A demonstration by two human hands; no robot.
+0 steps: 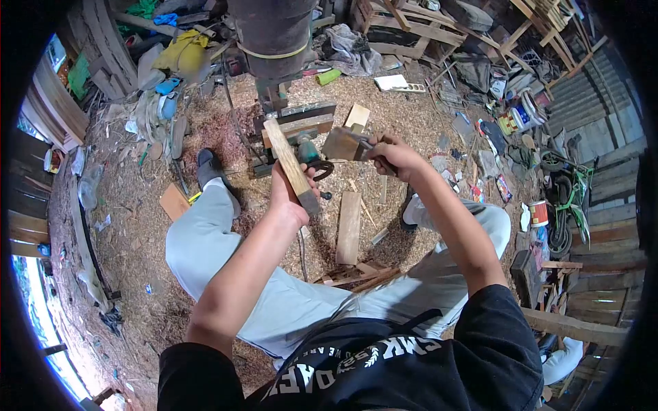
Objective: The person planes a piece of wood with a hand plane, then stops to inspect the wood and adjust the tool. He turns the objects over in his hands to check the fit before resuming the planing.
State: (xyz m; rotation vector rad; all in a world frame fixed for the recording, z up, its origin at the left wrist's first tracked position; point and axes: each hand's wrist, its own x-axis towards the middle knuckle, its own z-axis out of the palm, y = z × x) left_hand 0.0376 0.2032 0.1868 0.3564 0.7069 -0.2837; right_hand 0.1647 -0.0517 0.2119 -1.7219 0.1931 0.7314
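My left hand (pixel 289 192) is wrapped around the lower part of a squared wooden block (pixel 284 152), which it holds up at a slant. My right hand (pixel 399 157) grips the handle of a cleaver (pixel 341 144), its broad rectangular blade pointing left toward the block. A gap shows between the blade and the wood. Just behind the block stands a green metal vise (pixel 306 151) with wooden boards at its jaws; the block hides part of it. A flat wooden board (pixel 349 227) lies on the ground between my legs.
A large dark cylinder (pixel 271 34) stands beyond the vise. Wood shavings (pixel 267 236) cover the ground. A power cord (pixel 229 103) runs left of the vise. Scrap wood (pixel 411 31) is piled at the back, with a paint bucket (pixel 517 120) and a small green bike (pixel 572 195) at right.
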